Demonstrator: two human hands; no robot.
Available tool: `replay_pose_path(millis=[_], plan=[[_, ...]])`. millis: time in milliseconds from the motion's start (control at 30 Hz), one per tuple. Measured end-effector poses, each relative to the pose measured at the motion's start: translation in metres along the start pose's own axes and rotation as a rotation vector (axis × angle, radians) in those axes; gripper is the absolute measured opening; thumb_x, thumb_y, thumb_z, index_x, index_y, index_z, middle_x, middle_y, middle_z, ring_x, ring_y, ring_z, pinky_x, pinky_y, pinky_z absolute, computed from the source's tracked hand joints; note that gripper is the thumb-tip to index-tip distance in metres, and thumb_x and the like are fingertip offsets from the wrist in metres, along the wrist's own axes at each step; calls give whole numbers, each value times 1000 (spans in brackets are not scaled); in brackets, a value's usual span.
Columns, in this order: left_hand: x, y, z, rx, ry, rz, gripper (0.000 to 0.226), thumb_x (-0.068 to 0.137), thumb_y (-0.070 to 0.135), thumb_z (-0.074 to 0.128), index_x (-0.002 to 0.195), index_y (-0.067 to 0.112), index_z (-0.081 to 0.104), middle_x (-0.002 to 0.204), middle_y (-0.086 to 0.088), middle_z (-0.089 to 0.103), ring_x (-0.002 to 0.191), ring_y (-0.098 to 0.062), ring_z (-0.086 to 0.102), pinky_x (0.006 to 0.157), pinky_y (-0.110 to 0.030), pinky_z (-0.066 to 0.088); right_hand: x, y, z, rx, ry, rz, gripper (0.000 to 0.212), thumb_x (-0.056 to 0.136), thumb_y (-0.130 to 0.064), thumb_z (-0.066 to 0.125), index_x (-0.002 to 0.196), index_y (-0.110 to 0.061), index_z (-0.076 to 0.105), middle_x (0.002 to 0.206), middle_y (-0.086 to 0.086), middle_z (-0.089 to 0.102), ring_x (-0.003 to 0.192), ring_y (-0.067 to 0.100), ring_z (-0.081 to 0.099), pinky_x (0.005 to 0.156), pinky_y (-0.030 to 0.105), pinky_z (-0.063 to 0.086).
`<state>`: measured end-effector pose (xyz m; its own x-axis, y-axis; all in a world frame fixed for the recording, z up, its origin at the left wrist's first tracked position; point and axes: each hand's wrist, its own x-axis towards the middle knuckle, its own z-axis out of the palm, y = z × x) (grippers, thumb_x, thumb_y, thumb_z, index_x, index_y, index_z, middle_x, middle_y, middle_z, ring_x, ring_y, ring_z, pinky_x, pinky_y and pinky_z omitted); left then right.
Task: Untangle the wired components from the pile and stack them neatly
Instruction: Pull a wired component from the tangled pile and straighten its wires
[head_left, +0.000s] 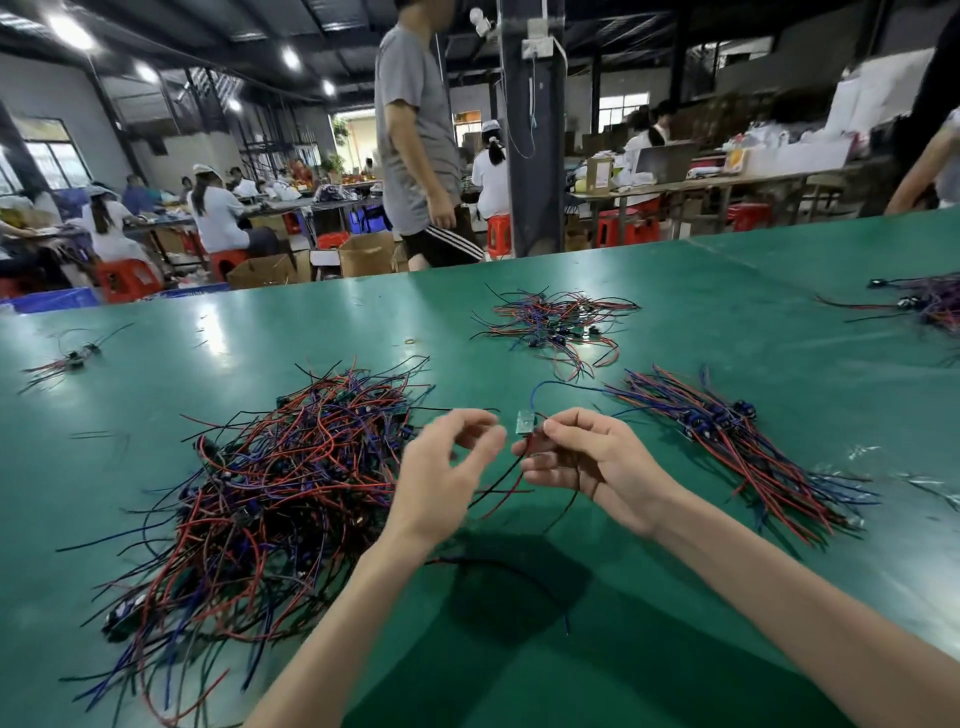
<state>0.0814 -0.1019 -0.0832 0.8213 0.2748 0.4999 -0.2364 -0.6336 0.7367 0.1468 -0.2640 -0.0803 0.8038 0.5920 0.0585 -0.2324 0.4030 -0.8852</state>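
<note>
Component (525, 422) pinched in right hand (587, 457); left hand (441, 467) loosely curled.

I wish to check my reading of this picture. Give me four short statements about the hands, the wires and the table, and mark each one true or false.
1. The right hand pinches a wired component. True.
2. The big tangled pile lies to the right of the hands. False: it lies on the left, and the neat stack lies on the right.
3. The table is green. True.
4. The left hand lies flat on the table. False: it is raised, with its fingers curled, close to the component.
</note>
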Motion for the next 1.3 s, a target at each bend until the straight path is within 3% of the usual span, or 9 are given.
replay_pose_path(millis=[67, 200, 367, 467, 567, 733, 900, 1100, 1300], plan=[[-5, 6, 8, -106, -108, -19, 18, 84, 21, 71, 101, 23, 65, 84, 14, 69, 81, 4, 63, 79, -11, 45, -2, 0, 2, -44, -45, 21, 7, 82, -5, 58, 82, -1, 54, 70, 13, 66, 56, 18, 64, 57, 30, 57], [-8, 4, 13, -180, -150, -11, 20, 82, 16, 72, 98, 24, 64, 90, 4, 73, 88, -9, 67, 86, -24, 49, -6, 1, 3, -122, -99, 48, 13, 73, -12, 66, 80, -5, 58, 76, 16, 55, 55, 14, 55, 58, 30, 56], [-9, 5, 17, -351, -224, -111, 21, 85, 7, 68, 93, 25, 64, 81, -1, 70, 73, -10, 60, 81, -31, 50, -3, -6, -3, -227, -98, 110, 10, 69, -23, 69, 73, -14, 70, 74, 7, 55, 54, 8, 45, 55, 21, 46], [-10, 5, 21, -373, -288, -133, 15, 89, 7, 62, 93, 20, 65, 70, 8, 64, 65, -7, 58, 74, -22, 48, -1, -9, -9, -167, -108, 171, 19, 71, -32, 65, 72, -17, 76, 81, -4, 67, 60, 5, 50, 64, 21, 42], [-10, 6, 19, -391, -306, -158, 13, 92, 7, 58, 92, 16, 67, 59, 13, 60, 56, -1, 55, 63, -12, 44, 1, -9, -14, -150, -106, 183, 31, 74, -38, 60, 83, -15, 78, 98, -3, 71, 74, 9, 51, 67, 24, 35], [-9, 2, 19, -563, -348, -334, 19, 94, 4, 52, 102, -10, 62, 58, 3, 49, 49, -8, 44, 53, -19, 36, 0, -6, -13, -127, -147, 131, 25, 67, -32, 58, 80, -20, 76, 108, 1, 71, 93, 19, 48, 73, 29, 37], [-13, 4, 19, -680, -523, -440, 20, 94, -3, 47, 93, 2, 66, 58, 2, 49, 48, -6, 44, 46, -15, 39, 5, -8, -20, -133, -112, 108, 45, 77, -19, 47, 117, -16, 65, 113, 1, 67, 89, 14, 53, 79, 31, 36], [-12, 7, 16, -791, -621, -528, 22, 95, -4, 41, 110, -12, 55, 58, 1, 50, 50, -7, 43, 47, -16, 37, 8, -5, -25, -235, -23, 54, 27, 88, -4, 52, 104, -14, 71, 101, 4, 71, 83, 14, 57, 77, 29, 41], [-18, 18, 16, -942, -701, -583, 28, 95, 0, 38, 116, -12, 53, 61, 1, 49, 52, -7, 42, 47, -16, 37, 7, 2, -16, -138, 91, -63, 16, 72, 4, 67, 81, -9, 71, 74, 8, 71, 61, 12, 62, 58, 19, 51]])
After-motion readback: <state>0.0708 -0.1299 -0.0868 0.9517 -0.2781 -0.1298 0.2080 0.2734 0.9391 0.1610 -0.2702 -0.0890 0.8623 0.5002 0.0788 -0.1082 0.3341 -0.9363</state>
